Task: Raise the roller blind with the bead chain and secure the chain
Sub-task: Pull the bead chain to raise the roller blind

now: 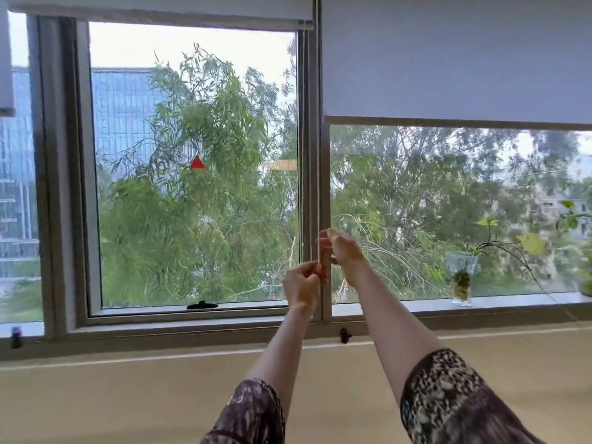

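Note:
The right-hand grey roller blind [455, 59] hangs about a third of the way down its window, its bottom bar level across the glass. A thin white bead chain [318, 155] runs down the frame post between the two windows. My right hand [341, 249] grips the chain at the higher point, fingers curled around it. Just below and to the left, my left hand [302, 286] is closed on the same chain. The left blind [160, 9] is rolled nearly to the top.
A glass jar with a trailing plant [461, 283] stands on the sill at the right. A black window latch [202, 305] sits on the left window frame and a small black clip [344, 335] below the post. A beige ledge [160, 395] spans the foreground.

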Demonstrator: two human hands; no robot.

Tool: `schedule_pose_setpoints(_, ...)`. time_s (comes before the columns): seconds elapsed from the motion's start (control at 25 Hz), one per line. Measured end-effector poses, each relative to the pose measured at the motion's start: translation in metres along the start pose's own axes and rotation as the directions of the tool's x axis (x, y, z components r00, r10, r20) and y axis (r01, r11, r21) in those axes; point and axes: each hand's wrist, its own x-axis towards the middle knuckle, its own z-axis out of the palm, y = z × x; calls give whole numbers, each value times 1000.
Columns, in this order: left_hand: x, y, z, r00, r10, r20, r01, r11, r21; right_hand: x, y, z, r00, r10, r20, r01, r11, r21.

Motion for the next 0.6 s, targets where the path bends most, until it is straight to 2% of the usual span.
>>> schedule_pose_setpoints(0.2,-32,-29,11,998,-39,46,39,999,-4,19,-21,4,991,-80,-103,84,996,33)
schedule_pose_setpoints(0.36,-27,-27,13,972,-72,223,79,997,-21,22,-6,5,956,-194,-222,190,981,-39)
schedule_pose_setpoints(0.48,-6,-17,1,919,-173,353,159,985,67,21,-6,4,942,-259,-214,249,966,-72)
schedule_pose_setpoints(0.6,19,-1,-7,929,-183,323,160,982,99,15,4,4,946,-253,-204,229,964,-133)
